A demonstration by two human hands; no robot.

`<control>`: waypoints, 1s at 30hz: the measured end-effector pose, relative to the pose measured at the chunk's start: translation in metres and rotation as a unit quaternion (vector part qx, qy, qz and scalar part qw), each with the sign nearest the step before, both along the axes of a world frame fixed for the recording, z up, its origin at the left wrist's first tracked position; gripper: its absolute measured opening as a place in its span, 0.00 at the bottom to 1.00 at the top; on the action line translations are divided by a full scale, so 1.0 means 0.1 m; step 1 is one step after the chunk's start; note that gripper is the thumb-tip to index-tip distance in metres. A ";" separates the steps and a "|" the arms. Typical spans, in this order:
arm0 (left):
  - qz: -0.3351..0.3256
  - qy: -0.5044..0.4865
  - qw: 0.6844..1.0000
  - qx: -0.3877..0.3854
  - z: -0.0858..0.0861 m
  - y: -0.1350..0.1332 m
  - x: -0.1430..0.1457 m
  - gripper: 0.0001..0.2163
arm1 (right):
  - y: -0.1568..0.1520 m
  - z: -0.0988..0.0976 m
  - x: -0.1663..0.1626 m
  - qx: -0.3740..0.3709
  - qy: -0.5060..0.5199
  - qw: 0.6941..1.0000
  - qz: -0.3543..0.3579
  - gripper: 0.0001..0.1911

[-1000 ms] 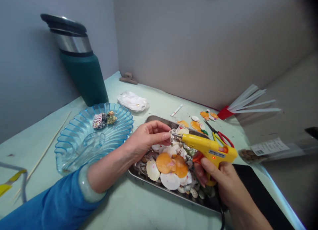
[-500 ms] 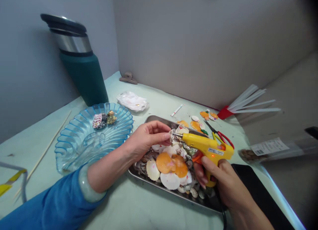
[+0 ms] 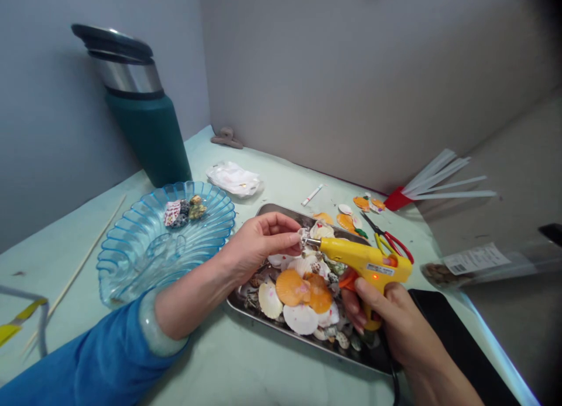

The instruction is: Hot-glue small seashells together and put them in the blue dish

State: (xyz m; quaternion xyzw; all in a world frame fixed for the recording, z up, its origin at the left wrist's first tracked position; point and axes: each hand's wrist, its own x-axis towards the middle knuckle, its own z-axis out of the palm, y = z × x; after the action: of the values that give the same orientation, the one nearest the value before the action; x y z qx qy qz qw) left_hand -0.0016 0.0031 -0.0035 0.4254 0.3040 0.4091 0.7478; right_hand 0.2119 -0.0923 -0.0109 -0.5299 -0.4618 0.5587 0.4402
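My right hand [image 3: 386,321] grips a yellow hot glue gun [image 3: 366,262] with a finger on its orange trigger. Its metal nozzle touches a small pale shell [image 3: 304,237] pinched between the thumb and fingertips of my left hand [image 3: 259,242]. Both hands hover over a steel tray [image 3: 281,329] filled with several white, orange and speckled seashells [image 3: 301,289].
A blue glass shell-shaped dish [image 3: 162,239] with a few small shells stands at the left. Behind it is a green flask [image 3: 143,113]. Red scissors [image 3: 389,239], glue sticks [image 3: 443,181], loose shells, a crumpled wrapper [image 3: 235,179] and a thin wooden stick [image 3: 74,271] lie around.
The glue gun has tipped and slid slightly left and down against the shell. My left hand has stayed almost still.
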 end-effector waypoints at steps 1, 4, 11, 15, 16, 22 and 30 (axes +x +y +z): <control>-0.001 0.000 1.000 -0.001 0.00 0.00 0.00 0.10 | 0.00 -0.01 0.01 0.002 -0.001 1.000 0.000 0.23; -0.010 -0.003 1.000 -0.001 0.00 0.00 0.00 0.10 | 0.01 -0.03 0.03 0.005 0.003 1.000 0.007 0.23; -0.019 -0.004 1.000 -0.004 -0.02 0.00 0.00 0.10 | 0.01 -0.01 0.01 -0.002 0.002 1.000 -0.006 0.23; -0.023 -0.006 1.000 -0.005 -0.03 0.00 0.00 0.10 | 0.01 0.00 0.00 -0.006 0.000 1.000 -0.014 0.23; -0.022 -0.006 1.000 -0.005 -0.03 0.00 0.00 0.10 | 0.01 0.00 0.00 -0.003 -0.001 1.000 -0.015 0.23; -0.010 -0.006 1.000 -0.012 -0.01 0.01 0.00 0.10 | 0.01 -0.02 0.01 0.006 -0.010 1.000 -0.019 0.23; -0.001 -0.013 1.000 -0.017 0.00 0.01 0.00 0.10 | 0.00 -0.01 0.00 0.013 -0.025 0.999 -0.022 0.22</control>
State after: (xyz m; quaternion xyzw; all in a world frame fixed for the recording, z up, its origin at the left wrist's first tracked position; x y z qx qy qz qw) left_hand -0.0015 0.0038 -0.0040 0.4080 0.3009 0.4085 0.7590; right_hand 0.2122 -0.0922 -0.0120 -0.5478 -0.4680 0.5294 0.4479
